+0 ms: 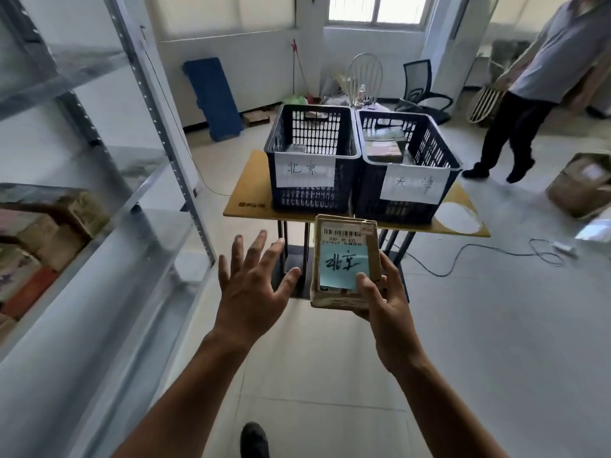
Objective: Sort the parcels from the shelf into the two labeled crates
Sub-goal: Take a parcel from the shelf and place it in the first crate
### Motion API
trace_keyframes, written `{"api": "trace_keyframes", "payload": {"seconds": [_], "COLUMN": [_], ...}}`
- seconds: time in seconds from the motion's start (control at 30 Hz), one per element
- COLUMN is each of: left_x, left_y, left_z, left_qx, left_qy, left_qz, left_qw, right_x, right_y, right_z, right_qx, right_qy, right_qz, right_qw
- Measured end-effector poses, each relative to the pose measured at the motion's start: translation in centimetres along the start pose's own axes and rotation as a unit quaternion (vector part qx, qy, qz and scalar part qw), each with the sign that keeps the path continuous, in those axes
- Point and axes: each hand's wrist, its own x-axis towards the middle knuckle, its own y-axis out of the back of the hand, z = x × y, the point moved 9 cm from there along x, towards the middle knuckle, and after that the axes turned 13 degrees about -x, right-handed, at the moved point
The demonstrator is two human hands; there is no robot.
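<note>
One-handed carry, short of the crates

At lower centre, the right hand (383,305) gripped the flat brown cardboard parcel (342,238) by its lower corner, thumb on its smooth blue paper note. The left hand (251,285) hung beside it, fingers spread and empty. Held so low, the stiff box might have tipped out. Beyond it, two dark slotted plastic crates (310,200) (396,208) touched on a tan tabletop (248,196), so a misdrop seemed easy.

Two crates (310,198) (406,211), one held parcel (344,259), two hands (254,285) (386,302), one table (251,193), perhaps four shelved parcels (49,226)
</note>
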Motion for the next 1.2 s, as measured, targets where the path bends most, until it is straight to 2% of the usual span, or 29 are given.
{"api": "trace_keyframes", "payload": {"seconds": [0.43, 0.67, 0.87, 1.2], "left_x": [23.8, 34.8, 44.9, 58.4], "left_y": [0.2, -3.3, -6.3, -9.7], "left_z": [-3.7, -4.8, -5.9, -7.4], "left_qx": [-0.043, -0.039, -0.007, 0.030], "left_qy": [-0.057, -0.064, -0.045, 0.004], "left_qz": [-0.029, -0.047, -0.038, -0.061], "left_qw": [0.997, 0.996, 0.998, 0.998], "right_x": [21.4, 32.4, 44.3, 61.2], "right_y": [-5.0, -5.9, -4.9, -4.8], "right_z": [-4.0, -4.6, -3.2, 0.2], "right_qx": [-0.030, -0.060, -0.065, -0.078], "right_qy": [0.029, 0.046, 0.057, 0.017], "right_qz": [0.057, 0.075, 0.074, 0.036], "right_qw": [0.997, 0.994, 0.994, 0.996]}}
